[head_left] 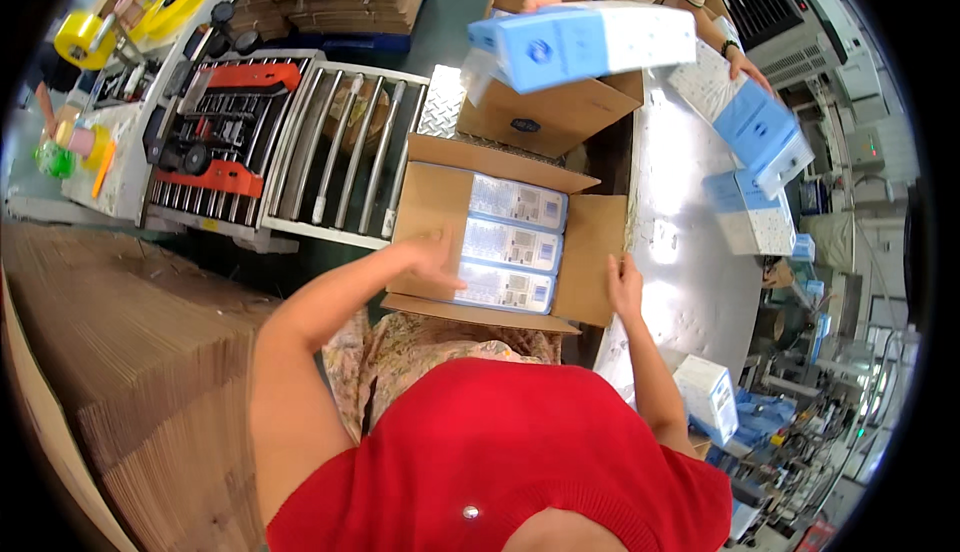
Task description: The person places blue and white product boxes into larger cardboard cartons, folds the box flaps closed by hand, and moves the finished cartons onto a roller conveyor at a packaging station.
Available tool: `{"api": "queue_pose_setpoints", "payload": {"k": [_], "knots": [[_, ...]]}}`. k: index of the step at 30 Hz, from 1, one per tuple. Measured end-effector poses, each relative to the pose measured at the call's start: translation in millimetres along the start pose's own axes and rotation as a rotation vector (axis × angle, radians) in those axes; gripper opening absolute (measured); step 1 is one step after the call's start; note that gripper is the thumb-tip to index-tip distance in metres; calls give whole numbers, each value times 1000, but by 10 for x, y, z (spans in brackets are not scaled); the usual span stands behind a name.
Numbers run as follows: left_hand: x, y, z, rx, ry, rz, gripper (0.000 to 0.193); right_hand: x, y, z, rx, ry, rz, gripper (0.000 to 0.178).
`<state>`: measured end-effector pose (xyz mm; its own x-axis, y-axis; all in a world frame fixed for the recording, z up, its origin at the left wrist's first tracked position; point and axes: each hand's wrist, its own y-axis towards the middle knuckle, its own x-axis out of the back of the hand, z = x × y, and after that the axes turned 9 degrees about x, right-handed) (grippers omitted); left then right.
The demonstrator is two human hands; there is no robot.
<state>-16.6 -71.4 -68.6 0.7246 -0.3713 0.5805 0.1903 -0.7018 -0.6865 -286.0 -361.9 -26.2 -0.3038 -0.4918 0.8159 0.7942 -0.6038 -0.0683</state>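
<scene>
An open cardboard carton stands before me with its flaps spread. Inside lie three white-and-blue boxes in a row, printed faces up. My left hand is over the carton's left cardboard panel, fingers stretched towards the nearest box; whether it touches that box I cannot tell. At the outer edge of the right flap, my right hand has its fingers bent around the cardboard. Beyond, a co-worker's hands hold a blue-and-white box above a second carton and rest on another box.
A roller conveyor with a red-and-black machine extends left. Stacked flat cardboard fills the lower left. On the metal table at right stand more blue-and-white boxes. Tape rolls sit at the far left.
</scene>
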Motion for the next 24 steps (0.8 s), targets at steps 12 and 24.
{"api": "queue_pose_setpoints", "payload": {"k": [12,24], "knots": [[132,-118,205,262,26,-720,107,-360,1065,1339,771,-52,-201,19],[-482,531,593,-81,-1026,-958,86,-1246,375,121,330,-97,-251,34]]}}
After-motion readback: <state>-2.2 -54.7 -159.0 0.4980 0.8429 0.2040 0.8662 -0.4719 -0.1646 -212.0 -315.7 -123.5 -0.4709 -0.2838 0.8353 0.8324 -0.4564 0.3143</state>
